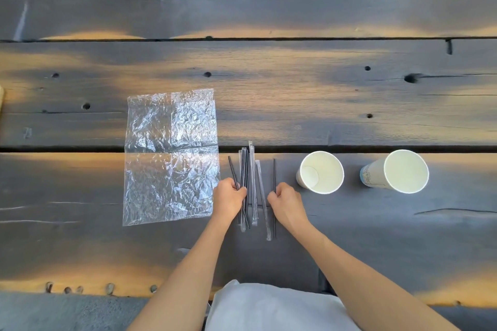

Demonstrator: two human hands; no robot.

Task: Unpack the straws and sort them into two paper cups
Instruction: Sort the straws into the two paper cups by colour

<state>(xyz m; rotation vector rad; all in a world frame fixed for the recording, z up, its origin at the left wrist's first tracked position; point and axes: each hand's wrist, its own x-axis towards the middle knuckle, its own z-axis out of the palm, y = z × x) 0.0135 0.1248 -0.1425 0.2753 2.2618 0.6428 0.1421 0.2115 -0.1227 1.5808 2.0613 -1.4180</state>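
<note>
A bundle of thin black straws [248, 169], several in clear wrappers, lies on the dark wooden table between my hands. My left hand [228, 199] is closed around a bare black straw [233, 170] at the bundle's left side. My right hand [286, 203] pinches another bare black straw [274, 173] lying apart on the right. One wrapped straw [262, 191] lies between the bundle and that straw. Two white paper cups stand to the right: the near cup [321, 172] and the far cup [400, 171], both with nothing inside.
A flat, crinkled clear plastic bag [170, 156] lies left of the straws. The table [269, 75] is made of dark planks with gaps and knot holes. Its front edge runs just before my white clothing [269, 306].
</note>
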